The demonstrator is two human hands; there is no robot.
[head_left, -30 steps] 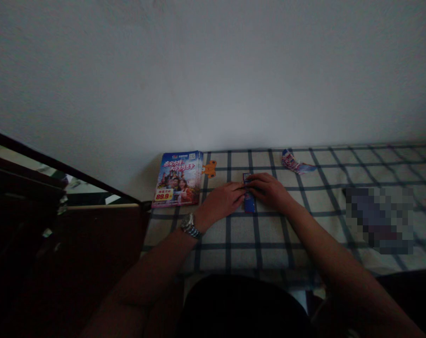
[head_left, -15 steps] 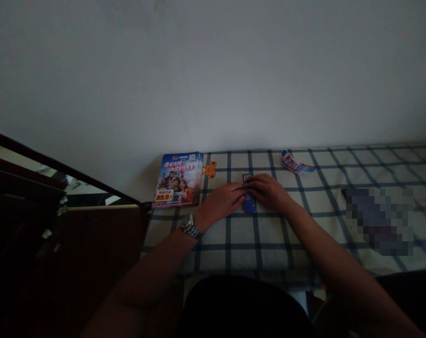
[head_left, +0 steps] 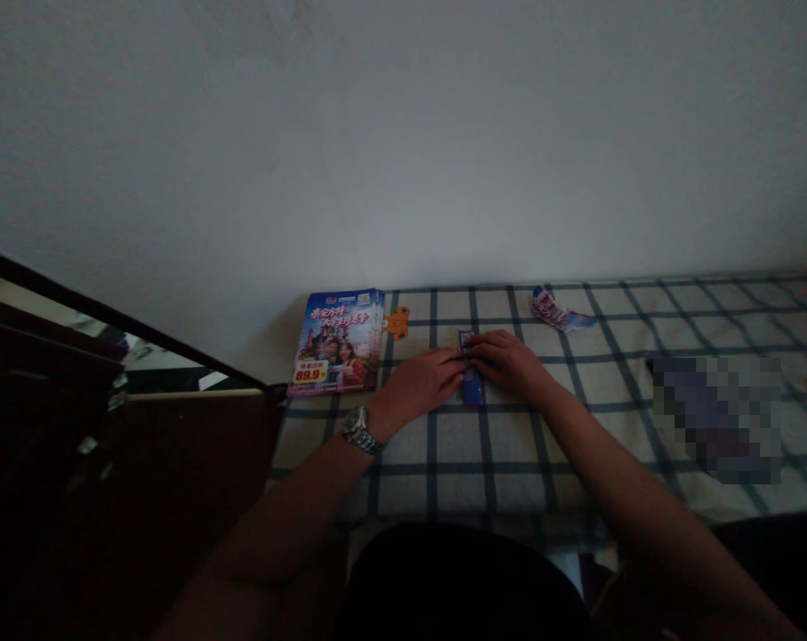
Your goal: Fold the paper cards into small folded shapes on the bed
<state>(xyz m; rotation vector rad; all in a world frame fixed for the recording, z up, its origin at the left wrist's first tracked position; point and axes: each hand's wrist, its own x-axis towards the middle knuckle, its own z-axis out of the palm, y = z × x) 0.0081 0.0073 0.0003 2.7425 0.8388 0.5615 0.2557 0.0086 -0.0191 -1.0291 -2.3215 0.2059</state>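
Over an off-white cloth with a dark blue grid (head_left: pixel 403 481), we see both bare forearms (head_left: pixel 296 494) converge, the left hand (head_left: pixel 424 385) and the right hand (head_left: pixel 513 363) palm down, fingers bent, tips close together. To the right lies a dark, pixelated shape (head_left: pixel 706 418); to the left, a stack of glossy printed leaflets (head_left: pixel 336 343); beyond, a crumpled blue-and-pink paper sheet (head_left: pixel 555 312). A narrow blue printed-paper strip (head_left: pixel 472 392) lies under both hands' fingertips, which hide its middle; we cannot tell whether they pinch or press it. Smallest: a silver metal watch (head_left: pixel 359 429) on the left wrist and an orange bear-shaped figure (head_left: pixel 398 323) beside the stack.
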